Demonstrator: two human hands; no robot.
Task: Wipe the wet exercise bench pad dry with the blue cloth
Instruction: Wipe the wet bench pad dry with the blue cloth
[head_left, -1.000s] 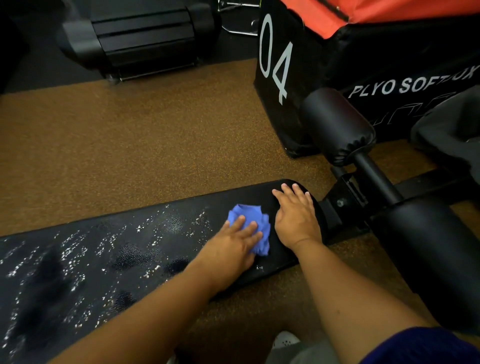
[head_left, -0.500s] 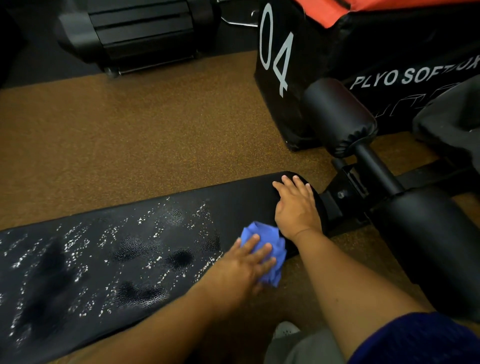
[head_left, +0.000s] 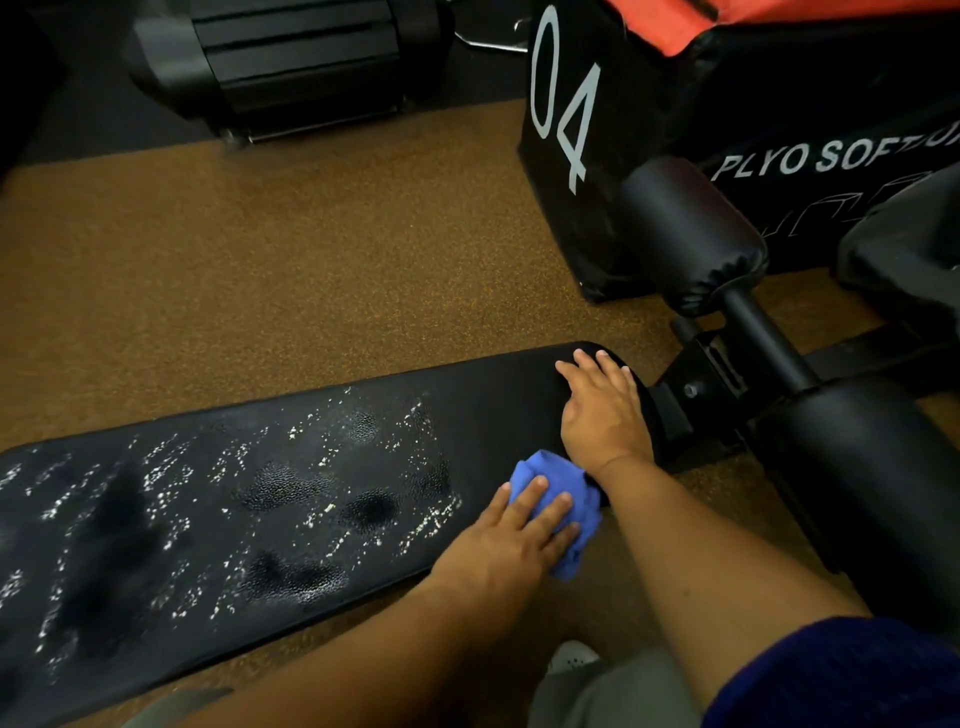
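In the head view, the left hand (head_left: 511, 540) comes in from the lower middle of the frame and lies palm down on the blue cloth (head_left: 558, 499), its fingers (head_left: 524, 501) spread a little and pressing the bunched cloth against the near edge of the bench pad (head_left: 260, 509). The right hand (head_left: 605, 410) rests flat at the right end of the pad, fingers straight and close together, holding nothing. Its forearm runs down to the lower right of the frame, where a dark blue sleeve (head_left: 841, 675) shows.

At the upper right stands a black box (head_left: 649, 104) with an orange top; it carries a white "04" on one side and "PLYO SOFT" on the other, the rest cut off.

The pad is black and pebbled, stretching from the lower left to the centre right. Water beads and dark wet patches cover its left and middle parts; the strip near the hands looks matte. The cloth lies crumpled at the pad's near right corner, partly over the edge.
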